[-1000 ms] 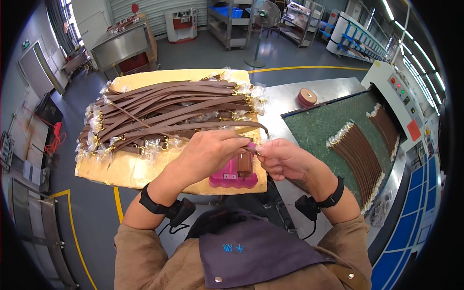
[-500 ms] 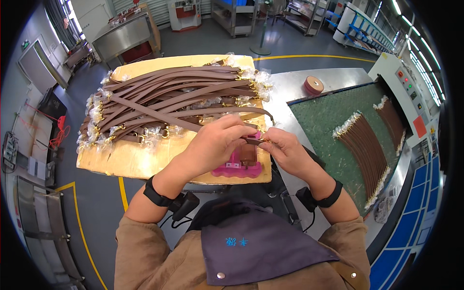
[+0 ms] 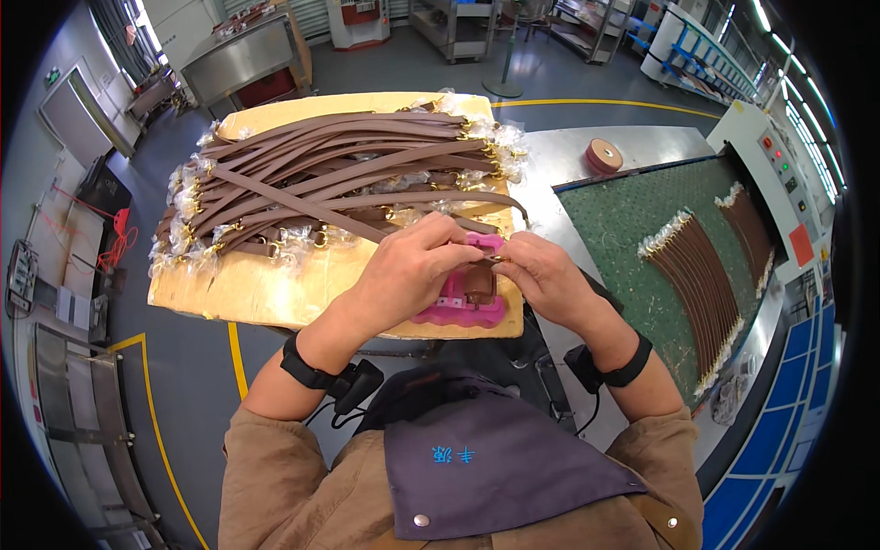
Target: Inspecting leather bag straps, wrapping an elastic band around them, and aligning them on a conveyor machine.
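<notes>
My left hand (image 3: pixel 411 270) and my right hand (image 3: pixel 547 278) come close together over the front right of a tan board (image 3: pixel 257 298). Between their pinched fingertips is the end of a brown strap (image 3: pixel 487 259), with a glint of gold metal by the right fingers; most of it is hidden. Just below the fingers sits a bright pink holder (image 3: pixel 449 314) carrying a brown cylindrical container (image 3: pixel 479 283). To the left and beyond my hands, a pile of brown straps (image 3: pixel 335 188) with gold clasps and clear plastic wrapping at their ends covers much of the board.
Right of the board, a metal-edged table (image 3: pixel 555 151) borders a green conveyor surface (image 3: pixel 610 243). Two rows of brown straps (image 3: pixel 701 293) lie on it. A brown roll (image 3: pixel 603 157) stands on the metal edge. A machine housing with lit buttons (image 3: pixel 775 170) rises at the far right.
My fingertips have drawn closer together, and less of the strap shows between them. The right hand is turned slightly more over it. The whole view has shifted a little.
</notes>
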Demonstrator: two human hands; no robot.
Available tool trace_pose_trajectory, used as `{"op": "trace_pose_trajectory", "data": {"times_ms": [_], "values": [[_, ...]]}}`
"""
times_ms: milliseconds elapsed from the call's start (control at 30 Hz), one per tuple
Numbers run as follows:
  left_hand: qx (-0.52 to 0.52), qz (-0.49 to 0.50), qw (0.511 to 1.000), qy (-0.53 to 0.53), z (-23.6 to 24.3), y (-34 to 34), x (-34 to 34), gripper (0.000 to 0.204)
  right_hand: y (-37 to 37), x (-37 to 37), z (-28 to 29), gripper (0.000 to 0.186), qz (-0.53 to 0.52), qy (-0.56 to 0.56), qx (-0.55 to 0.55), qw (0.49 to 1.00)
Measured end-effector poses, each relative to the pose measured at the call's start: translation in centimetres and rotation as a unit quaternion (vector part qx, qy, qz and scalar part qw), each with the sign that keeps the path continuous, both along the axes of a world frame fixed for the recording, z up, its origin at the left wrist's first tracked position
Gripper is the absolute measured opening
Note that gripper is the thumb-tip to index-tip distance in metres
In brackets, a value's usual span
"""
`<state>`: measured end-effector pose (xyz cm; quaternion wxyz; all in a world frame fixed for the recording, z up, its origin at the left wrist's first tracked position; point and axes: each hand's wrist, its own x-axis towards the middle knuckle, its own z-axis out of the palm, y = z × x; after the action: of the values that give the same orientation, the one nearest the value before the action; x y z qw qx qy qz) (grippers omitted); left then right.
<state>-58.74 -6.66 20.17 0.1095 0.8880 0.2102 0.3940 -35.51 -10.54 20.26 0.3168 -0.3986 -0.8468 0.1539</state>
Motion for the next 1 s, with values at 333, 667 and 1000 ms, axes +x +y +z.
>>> {"op": "trace_pose_trajectory", "data": {"times_ms": [333, 667, 1000], "values": [[0.002, 0.008, 1.000, -0.003, -0.30, 0.03, -0.14, 0.030, 0.26, -0.05, 0.00, 0.011, 0.007, -0.009, 0.014, 1.000], [0.011, 0.002, 1.000, -0.003, -0.45, 0.04, 0.01, 0.031, 0.06, -0.13, -0.43, 0.011, -0.002, 0.002, 0.025, 1.000], [0.034, -0.005, 0.999, 0.003, -0.34, -0.10, 0.45, 0.030, -0.19, 0.69, -0.71, 0.012, -0.007, 0.012, 0.040, 0.999]]}}
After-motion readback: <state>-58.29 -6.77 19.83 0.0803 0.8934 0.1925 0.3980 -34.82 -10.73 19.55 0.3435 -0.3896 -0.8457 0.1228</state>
